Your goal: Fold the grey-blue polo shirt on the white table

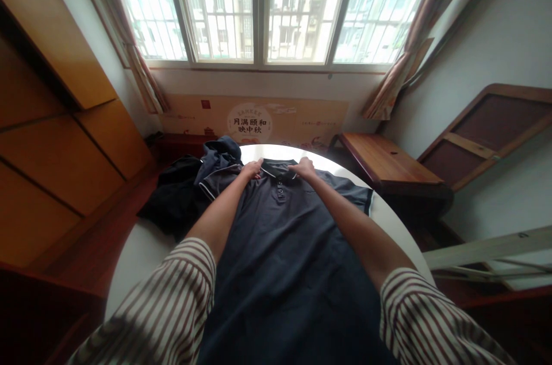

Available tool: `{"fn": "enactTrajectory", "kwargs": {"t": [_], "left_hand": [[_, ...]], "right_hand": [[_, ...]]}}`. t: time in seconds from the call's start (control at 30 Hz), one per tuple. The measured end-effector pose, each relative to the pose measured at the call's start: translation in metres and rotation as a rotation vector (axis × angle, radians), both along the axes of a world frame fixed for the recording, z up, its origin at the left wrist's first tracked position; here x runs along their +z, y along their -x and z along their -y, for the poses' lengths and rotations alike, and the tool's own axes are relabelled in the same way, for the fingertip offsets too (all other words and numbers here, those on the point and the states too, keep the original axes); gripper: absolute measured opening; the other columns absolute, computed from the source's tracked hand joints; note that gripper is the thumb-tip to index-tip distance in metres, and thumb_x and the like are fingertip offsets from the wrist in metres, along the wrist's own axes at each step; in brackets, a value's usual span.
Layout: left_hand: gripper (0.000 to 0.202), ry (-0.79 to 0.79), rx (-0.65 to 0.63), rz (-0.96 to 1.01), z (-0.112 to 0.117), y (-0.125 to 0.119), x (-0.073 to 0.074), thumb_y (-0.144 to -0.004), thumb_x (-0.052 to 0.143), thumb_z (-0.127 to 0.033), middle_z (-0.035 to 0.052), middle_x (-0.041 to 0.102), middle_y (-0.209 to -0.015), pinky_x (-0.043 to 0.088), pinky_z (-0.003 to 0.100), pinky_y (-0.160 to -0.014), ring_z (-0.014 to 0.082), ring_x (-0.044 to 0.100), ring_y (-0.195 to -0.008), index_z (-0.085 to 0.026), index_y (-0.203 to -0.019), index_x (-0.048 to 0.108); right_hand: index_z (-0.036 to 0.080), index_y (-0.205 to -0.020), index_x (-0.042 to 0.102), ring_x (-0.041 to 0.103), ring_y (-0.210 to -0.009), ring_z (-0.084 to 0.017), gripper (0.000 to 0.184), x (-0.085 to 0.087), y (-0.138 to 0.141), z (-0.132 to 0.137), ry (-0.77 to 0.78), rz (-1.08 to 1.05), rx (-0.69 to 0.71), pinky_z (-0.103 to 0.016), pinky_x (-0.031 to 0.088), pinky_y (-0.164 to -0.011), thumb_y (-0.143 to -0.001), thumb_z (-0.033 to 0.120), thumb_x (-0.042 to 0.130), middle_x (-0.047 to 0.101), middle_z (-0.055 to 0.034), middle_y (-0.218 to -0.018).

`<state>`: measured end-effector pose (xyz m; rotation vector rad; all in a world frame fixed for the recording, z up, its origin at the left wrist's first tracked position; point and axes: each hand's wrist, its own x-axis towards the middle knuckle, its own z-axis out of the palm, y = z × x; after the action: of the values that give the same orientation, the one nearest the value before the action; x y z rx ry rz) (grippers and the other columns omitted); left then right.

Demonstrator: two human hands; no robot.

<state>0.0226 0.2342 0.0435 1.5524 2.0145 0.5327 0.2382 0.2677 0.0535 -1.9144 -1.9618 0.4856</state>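
Note:
A dark navy polo shirt (284, 250) lies spread front side up on the round white table (129, 256), its collar toward the window and its hem toward me. White piping edges the collar and sleeves. My left hand (251, 169) is closed on the shirt at the left side of the collar. At the collar's right side, my right hand (304, 169) grips the fabric with fingers pinched. The buttoned placket shows between the two hands. My forearms cover parts of the shirt's sides.
Crumpled dark clothes (176, 187) are heaped at the table's left edge, beside the shirt's left sleeve. Beyond the table stand a wooden bench-like table (388, 158) on the right and a printed panel (302, 118) under the window. Orange cabinets (52, 141) line the left.

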Motion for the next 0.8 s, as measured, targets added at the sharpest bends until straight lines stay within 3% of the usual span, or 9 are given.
{"fn": "enactTrajectory", "kwargs": {"t": [0.1, 0.2, 0.3, 0.4, 0.53, 0.6, 0.67, 0.73, 0.8], "left_hand": [[0.043, -0.049, -0.040, -0.068, 0.008, -0.004, 0.001, -0.093, 0.052, -0.053, 0.0108, 0.073, -0.107, 0.054, 0.027, -0.083, 0.0237, 0.071, -0.098, -0.017, -0.109, 0.067], [0.032, -0.111, -0.055, -0.143, 0.010, -0.011, 0.004, -0.080, 0.072, -0.036, 0.0130, 0.070, -0.118, 0.049, 0.033, -0.094, 0.0301, 0.063, -0.115, -0.018, -0.106, 0.068], [0.026, -0.194, -0.050, -0.168, 0.003, -0.017, 0.011, -0.086, 0.064, -0.028, 0.0148, 0.067, -0.121, 0.047, 0.034, -0.097, 0.0292, 0.061, -0.118, -0.017, -0.110, 0.065], [0.032, -0.297, -0.020, -0.168, -0.008, -0.017, 0.023, -0.094, 0.051, -0.021, 0.0176, 0.064, -0.125, 0.045, 0.034, -0.099, 0.0268, 0.059, -0.120, -0.014, -0.124, 0.056], [0.047, -0.389, -0.078, -0.154, -0.005, -0.017, 0.034, -0.090, 0.052, -0.011, 0.0194, 0.062, -0.124, 0.045, 0.036, -0.102, 0.0259, 0.059, -0.120, -0.009, -0.136, 0.045], [0.045, -0.429, -0.167, -0.146, 0.019, -0.017, 0.036, -0.087, 0.055, -0.009, 0.0173, 0.062, -0.123, 0.044, 0.036, -0.104, 0.0251, 0.058, -0.119, -0.010, -0.132, 0.051], [0.037, -0.502, -0.327, -0.138, 0.062, -0.017, 0.035, -0.088, 0.055, -0.010, 0.0133, 0.063, -0.121, 0.045, 0.034, -0.103, 0.0230, 0.059, -0.116, -0.013, -0.125, 0.057], [0.029, -0.610, -0.578, -0.142, 0.125, -0.013, 0.033, -0.092, 0.052, -0.015, 0.0111, 0.064, -0.115, 0.049, 0.035, -0.098, 0.0223, 0.062, -0.108, -0.015, -0.120, 0.060], [0.025, -0.621, -0.734, -0.196, 0.198, -0.004, 0.029, -0.095, 0.049, -0.017, 0.0092, 0.064, -0.109, 0.052, 0.034, -0.092, 0.0204, 0.063, -0.099, -0.017, -0.117, 0.061]], "right_hand": [[0.007, -0.096, 0.071, 0.069, -0.061, -0.021, 0.024, -0.003, 0.006, 0.000, 0.044, -0.029, -0.014, -0.026, 0.052, -0.051, -0.078, 0.022, 0.068, 0.073, -0.0158, -0.080], [0.008, -0.098, 0.072, 0.071, -0.070, -0.024, 0.023, -0.001, 0.005, -0.001, 0.028, -0.044, -0.020, -0.028, 0.055, -0.058, -0.078, 0.015, 0.062, 0.074, -0.0150, -0.081], [0.013, -0.109, 0.071, 0.071, -0.097, -0.026, 0.031, 0.006, 0.001, -0.003, -0.069, -0.052, -0.014, -0.029, 0.056, -0.078, -0.084, 0.015, 0.054, 0.073, -0.0156, -0.104], [0.012, -0.132, 0.059, 0.061, -0.119, -0.024, 0.043, 0.016, 0.000, -0.004, -0.170, -0.053, -0.010, -0.031, 0.048, -0.097, -0.093, 0.016, 0.042, 0.065, -0.0164, -0.128], [0.004, -0.143, 0.045, 0.059, -0.121, -0.027, 0.050, 0.025, -0.003, 0.007, -0.172, -0.038, 0.048, -0.036, 0.045, -0.102, -0.094, 0.016, 0.040, 0.061, -0.0215, -0.132], [0.006, -0.135, 0.054, 0.063, -0.114, -0.027, 0.046, 0.027, -0.010, 0.029, -0.135, -0.032, 0.131, -0.035, 0.047, -0.100, -0.091, 0.017, 0.050, 0.066, -0.0190, -0.125], [0.010, -0.126, 0.062, 0.066, -0.106, -0.024, 0.039, 0.027, -0.026, 0.069, -0.125, -0.032, 0.265, -0.032, 0.049, -0.097, -0.088, 0.018, 0.058, 0.069, -0.0142, -0.120], [0.013, -0.123, 0.064, 0.067, -0.101, -0.023, 0.036, 0.028, -0.048, 0.127, -0.174, -0.031, 0.482, -0.033, 0.051, -0.095, -0.088, 0.021, 0.061, 0.069, -0.0126, -0.119], [0.015, -0.120, 0.064, 0.065, -0.105, -0.024, 0.031, 0.029, -0.075, 0.197, -0.237, -0.018, 0.699, -0.036, 0.050, -0.096, -0.092, 0.026, 0.057, 0.067, -0.0127, -0.117]]}}
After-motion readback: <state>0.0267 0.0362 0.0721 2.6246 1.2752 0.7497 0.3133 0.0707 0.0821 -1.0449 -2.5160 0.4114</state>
